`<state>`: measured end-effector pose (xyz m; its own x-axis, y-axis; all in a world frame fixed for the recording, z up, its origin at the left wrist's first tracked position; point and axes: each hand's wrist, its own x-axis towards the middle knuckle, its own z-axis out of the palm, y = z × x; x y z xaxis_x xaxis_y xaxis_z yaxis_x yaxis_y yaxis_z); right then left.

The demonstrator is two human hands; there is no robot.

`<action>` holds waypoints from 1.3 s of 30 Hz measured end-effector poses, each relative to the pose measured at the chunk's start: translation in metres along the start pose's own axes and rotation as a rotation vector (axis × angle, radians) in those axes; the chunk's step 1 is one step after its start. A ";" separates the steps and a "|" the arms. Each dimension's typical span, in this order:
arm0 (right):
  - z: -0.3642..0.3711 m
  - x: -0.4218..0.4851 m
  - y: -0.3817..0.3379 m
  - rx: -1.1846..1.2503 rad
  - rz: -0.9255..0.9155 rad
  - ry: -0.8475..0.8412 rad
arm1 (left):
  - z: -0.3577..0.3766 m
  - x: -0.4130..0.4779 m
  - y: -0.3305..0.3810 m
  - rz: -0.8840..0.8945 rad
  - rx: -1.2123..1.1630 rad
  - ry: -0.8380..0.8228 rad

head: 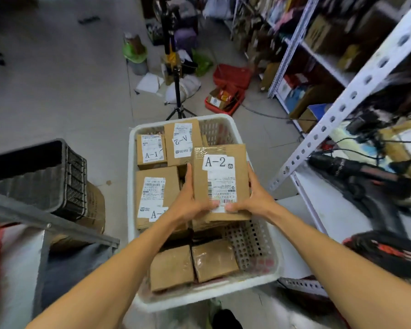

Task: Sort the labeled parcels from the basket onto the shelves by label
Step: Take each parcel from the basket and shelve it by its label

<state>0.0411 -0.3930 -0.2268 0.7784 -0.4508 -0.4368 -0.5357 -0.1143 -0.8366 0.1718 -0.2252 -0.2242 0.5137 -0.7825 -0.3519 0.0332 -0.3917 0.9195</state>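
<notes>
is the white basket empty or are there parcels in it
Not empty: the white basket holds several cardboard parcels, such as the A-1 parcel at its far left corner.

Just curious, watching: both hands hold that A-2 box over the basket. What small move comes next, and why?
Probably lift the A-2 parcel clear of the basket toward the shelves: left hand and right hand grip its sides, and its label is readable.

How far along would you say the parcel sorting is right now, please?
Done: unclear; the blurred shelves show no parcel I can identify as sorted. In hand: the left hand and right hand grip an A-2 parcel over the white basket. Left: two A-1 parcels, another A-2 parcel and two boxes with hidden labels lie inside.
</notes>
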 end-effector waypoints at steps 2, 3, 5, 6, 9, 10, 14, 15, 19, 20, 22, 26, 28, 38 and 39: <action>0.005 -0.017 -0.012 -0.024 0.003 0.021 | -0.010 -0.016 0.010 0.014 0.045 -0.039; 0.009 -0.027 -0.017 -0.032 0.001 0.037 | -0.015 -0.024 0.014 0.028 0.082 -0.044; 0.019 -0.046 -0.024 -0.035 -0.027 0.069 | -0.024 -0.042 0.022 0.049 0.137 -0.060; 0.024 -0.055 -0.026 -0.043 -0.038 0.092 | -0.026 -0.053 0.026 0.066 0.156 -0.073; 0.041 -0.085 -0.033 -0.045 -0.042 0.134 | -0.032 -0.087 0.033 0.099 0.218 -0.115; 0.047 -0.097 -0.035 -0.049 -0.028 0.145 | -0.033 -0.099 0.034 0.101 0.246 -0.113; 0.066 -0.148 -0.042 -0.051 -0.036 0.201 | -0.029 -0.138 0.042 0.111 0.295 -0.114; 0.069 -0.160 -0.042 -0.047 -0.047 0.214 | -0.025 -0.146 0.043 0.118 0.294 -0.121; 0.073 -0.212 -0.033 -0.004 -0.044 0.264 | 0.000 -0.179 0.042 0.165 0.253 -0.163; 0.074 -0.227 -0.027 0.008 -0.033 0.274 | 0.010 -0.188 0.040 0.177 0.255 -0.182; 0.075 -0.255 -0.007 0.048 -0.019 0.282 | 0.029 -0.203 0.034 0.163 0.274 -0.243; 0.076 -0.323 0.035 0.069 0.018 0.371 | 0.080 -0.233 0.029 0.155 0.372 -0.356; 0.074 -0.361 0.061 0.112 0.047 0.445 | 0.117 -0.249 0.026 0.185 0.402 -0.434; 0.052 -0.575 0.169 0.378 0.304 0.970 | 0.334 -0.330 0.037 0.459 0.510 -0.891; 0.051 -0.595 0.176 0.397 0.312 1.027 | 0.355 -0.340 0.040 0.473 0.503 -0.948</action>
<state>-0.4997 -0.0997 -0.1308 -0.1031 -0.9415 -0.3207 -0.3752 0.3354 -0.8641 -0.3054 -0.1466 -0.1298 -0.4669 -0.8661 -0.1785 -0.4416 0.0536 0.8956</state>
